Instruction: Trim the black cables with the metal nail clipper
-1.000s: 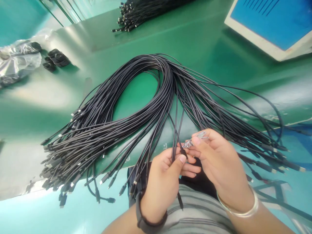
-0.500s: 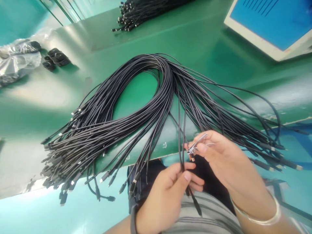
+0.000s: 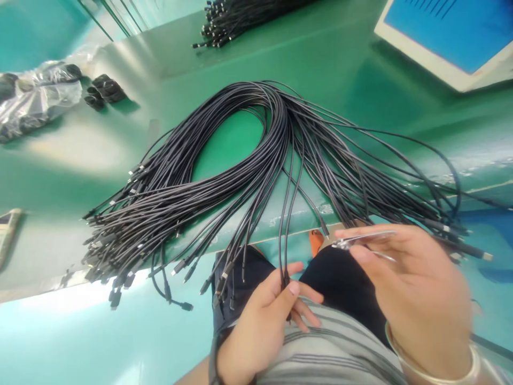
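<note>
A: Where do the hands stand?

B: Well apart from each other. The left hand [image 3: 266,309] has its thumb pressed against the fingers on two black cables [image 3: 281,235], on the person's side of the near edge of the green table [image 3: 340,69]. The right hand [image 3: 419,291] is clamped on what look like silver nail clippers [image 3: 343,243], pinched between thumb and fingers.

A: Are the clippers on the held pair?

B: No, they sit off to the right of it. A lone cable connector [image 3: 324,229] hangs just beside their tip; I cannot tell whether they touch.

A: And the rest?

B: A looped cable bundle [image 3: 280,120] lies on the table, its ends fanned out to both sides and over the edge. The held pair runs down from it.

A: Which step would you call this?

B: My judgement: picking out cable ends by hand, with the clippers ready but not on the held pair.

A: What does the next move call for?

B: A steady left pinch, I'd say, and the held ends brought into view, since the hand mostly hides them. Any bite of the clippers needs careful lining up, or a cable jacket could get nicked.
</note>
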### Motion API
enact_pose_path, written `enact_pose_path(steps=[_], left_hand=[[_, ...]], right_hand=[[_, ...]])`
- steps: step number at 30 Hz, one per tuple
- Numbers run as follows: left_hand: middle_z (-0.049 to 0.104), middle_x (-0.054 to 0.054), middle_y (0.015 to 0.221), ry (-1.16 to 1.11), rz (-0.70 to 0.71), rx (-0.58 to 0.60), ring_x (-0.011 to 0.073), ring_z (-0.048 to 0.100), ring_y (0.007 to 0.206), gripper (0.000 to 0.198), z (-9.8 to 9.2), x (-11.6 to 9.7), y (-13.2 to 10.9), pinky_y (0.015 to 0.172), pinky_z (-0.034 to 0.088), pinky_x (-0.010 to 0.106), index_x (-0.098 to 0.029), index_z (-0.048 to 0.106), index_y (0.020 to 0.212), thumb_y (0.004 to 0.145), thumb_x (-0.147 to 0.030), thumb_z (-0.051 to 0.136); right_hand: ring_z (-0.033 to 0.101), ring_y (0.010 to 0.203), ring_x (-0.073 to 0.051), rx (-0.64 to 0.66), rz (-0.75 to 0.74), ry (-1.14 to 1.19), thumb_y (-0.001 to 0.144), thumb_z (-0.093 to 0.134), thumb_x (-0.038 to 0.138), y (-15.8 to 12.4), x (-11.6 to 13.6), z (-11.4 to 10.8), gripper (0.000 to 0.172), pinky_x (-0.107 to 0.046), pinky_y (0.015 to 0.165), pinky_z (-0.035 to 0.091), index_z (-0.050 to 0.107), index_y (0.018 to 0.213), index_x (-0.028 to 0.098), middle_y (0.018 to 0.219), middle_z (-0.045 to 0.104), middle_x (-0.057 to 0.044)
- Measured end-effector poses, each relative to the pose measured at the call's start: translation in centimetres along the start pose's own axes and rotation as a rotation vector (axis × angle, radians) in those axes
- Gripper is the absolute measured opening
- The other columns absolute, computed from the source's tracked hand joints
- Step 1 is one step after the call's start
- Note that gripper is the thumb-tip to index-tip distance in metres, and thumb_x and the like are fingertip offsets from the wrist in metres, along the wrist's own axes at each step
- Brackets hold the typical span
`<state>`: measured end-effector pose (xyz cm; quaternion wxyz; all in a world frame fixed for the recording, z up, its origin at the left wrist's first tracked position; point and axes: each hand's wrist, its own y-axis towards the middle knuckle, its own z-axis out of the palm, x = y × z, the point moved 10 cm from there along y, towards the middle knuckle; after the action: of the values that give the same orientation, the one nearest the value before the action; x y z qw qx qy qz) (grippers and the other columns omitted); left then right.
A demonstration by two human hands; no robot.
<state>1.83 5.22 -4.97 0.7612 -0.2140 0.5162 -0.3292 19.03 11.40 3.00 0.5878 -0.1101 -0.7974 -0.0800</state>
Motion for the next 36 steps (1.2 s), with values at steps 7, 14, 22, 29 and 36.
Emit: enact_pose_path(steps=[7, 14, 22, 29, 36], left_hand=[[0.075, 0.015, 0.104, -0.061, 0.044, -0.026, 0.0207, 0.074, 0.073, 0.025, 0.2, -0.1, -0.2, 0.061, 0.051, 0.026, -0.017, 0.049, 0.088, 0.091, -0.04, 0.058], [0.077, 0.01, 0.084, -0.114, 0.111, 0.056, 0.0135, 0.071, 0.061, 0.017, 1.4, -1.2, 0.3, 0.053, 0.047, 0.018, -0.012, 0.062, 0.083, 0.081, -0.024, 0.073], [0.077, 0.01, 0.086, -0.138, 0.135, 0.091, 0.0121, 0.07, 0.059, 0.013, 2.1, -1.7, 0.2, 0.053, 0.048, 0.018, -0.011, 0.063, 0.081, 0.082, -0.021, 0.071], [0.077, 0.011, 0.085, -0.149, 0.134, 0.092, 0.0117, 0.069, 0.058, 0.014, 2.0, -1.4, 0.3, 0.052, 0.048, 0.017, -0.011, 0.063, 0.081, 0.082, -0.021, 0.071], [0.077, 0.014, 0.093, -0.269, 0.073, 0.28, 0.0114, 0.071, 0.061, 0.022, 3.3, -1.2, 0.0, 0.054, 0.05, 0.016, -0.01, 0.071, 0.098, 0.092, -0.027, 0.059]], right_hand=[[0.072, 0.083, -0.02, 0.34, 0.372, 0.421, 0.082, 0.073, 0.039, -3.5, -4.4, 5.5, 0.018, -0.031, 0.072, 0.06, 0.063, 0.088, 0.025, 0.088, 0.075, -0.003], [0.071, 0.071, -0.019, 0.225, 0.542, 0.747, 0.079, 0.075, 0.043, -4.7, -5.2, 6.2, 0.026, -0.032, 0.066, 0.059, 0.06, 0.086, 0.023, 0.076, 0.073, -0.003], [0.071, 0.071, -0.018, 0.181, 0.522, 0.729, 0.078, 0.077, 0.041, -4.5, -4.8, 5.5, 0.027, -0.028, 0.065, 0.058, 0.059, 0.083, 0.021, 0.074, 0.071, -0.003], [0.067, 0.062, -0.019, 0.236, 0.5, 0.662, 0.08, 0.074, 0.042, -4.8, -5.0, 5.6, 0.028, -0.027, 0.043, 0.055, 0.056, 0.087, 0.022, 0.072, 0.068, -0.002], [0.074, 0.076, -0.023, 0.174, 0.495, 0.702, 0.083, 0.072, 0.038, -4.3, -4.9, 4.7, 0.025, -0.031, 0.057, 0.061, 0.054, 0.082, 0.021, 0.076, 0.07, -0.003]])
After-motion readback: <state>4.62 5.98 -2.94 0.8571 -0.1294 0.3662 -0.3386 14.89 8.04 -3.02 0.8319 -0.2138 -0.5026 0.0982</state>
